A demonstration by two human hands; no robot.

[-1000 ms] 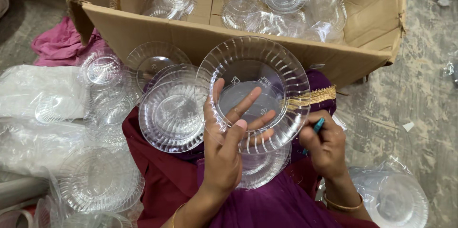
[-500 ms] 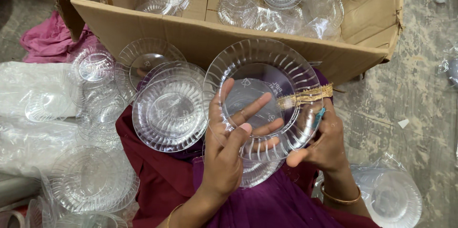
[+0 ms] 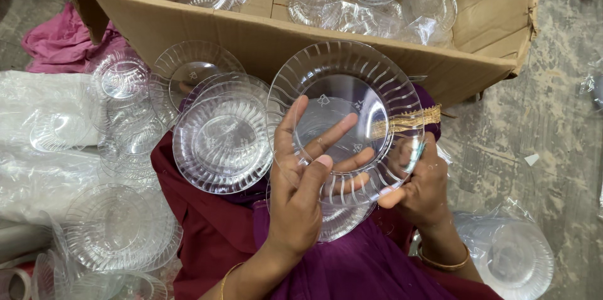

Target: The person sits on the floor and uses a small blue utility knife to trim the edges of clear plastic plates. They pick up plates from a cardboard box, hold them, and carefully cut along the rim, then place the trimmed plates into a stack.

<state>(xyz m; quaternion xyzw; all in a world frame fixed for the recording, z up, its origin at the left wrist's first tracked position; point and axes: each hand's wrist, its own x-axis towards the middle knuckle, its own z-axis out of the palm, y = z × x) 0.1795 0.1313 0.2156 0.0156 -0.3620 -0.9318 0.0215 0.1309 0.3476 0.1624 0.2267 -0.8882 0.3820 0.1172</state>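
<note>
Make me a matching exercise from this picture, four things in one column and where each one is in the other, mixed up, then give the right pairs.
Things:
1. clear ribbed plastic plate
2. brown cardboard box
3. pink crumpled cloth
4. stack of clear plastic plates

Places:
A. on the floor at the upper left
B. held between the left hand and the right hand
C. on the purple lap, left of the hands
D. along the top, holding clear bowls

Pairs: 1-B, 2-D, 3-A, 4-C

Bright, even light; sharp, with soft glints.
</note>
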